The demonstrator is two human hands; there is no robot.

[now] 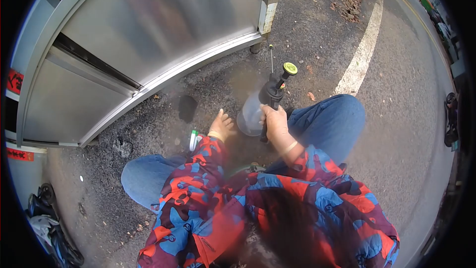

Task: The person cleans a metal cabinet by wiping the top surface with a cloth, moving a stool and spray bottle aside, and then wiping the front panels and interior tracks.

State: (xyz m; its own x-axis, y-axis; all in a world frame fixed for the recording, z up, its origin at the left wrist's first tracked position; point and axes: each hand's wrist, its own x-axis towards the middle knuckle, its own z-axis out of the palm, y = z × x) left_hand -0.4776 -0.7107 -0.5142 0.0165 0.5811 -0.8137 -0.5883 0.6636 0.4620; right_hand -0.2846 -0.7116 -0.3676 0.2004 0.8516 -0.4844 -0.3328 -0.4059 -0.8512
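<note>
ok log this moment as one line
right hand: gripping black handle of translucent plastic sprayer bottle | left hand: open beside bottle, contact unclear | surface: dark grey asphalt

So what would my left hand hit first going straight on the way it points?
Your left hand would probably meet the metal cabinet at its bottom edge, passing left of the spray bottle; depth is unclear, so the ground could come first.

Daylight's even w/ soft glare on metal panel (183, 12), edges bent, corners black (hazy smudges nr ctr).
</note>
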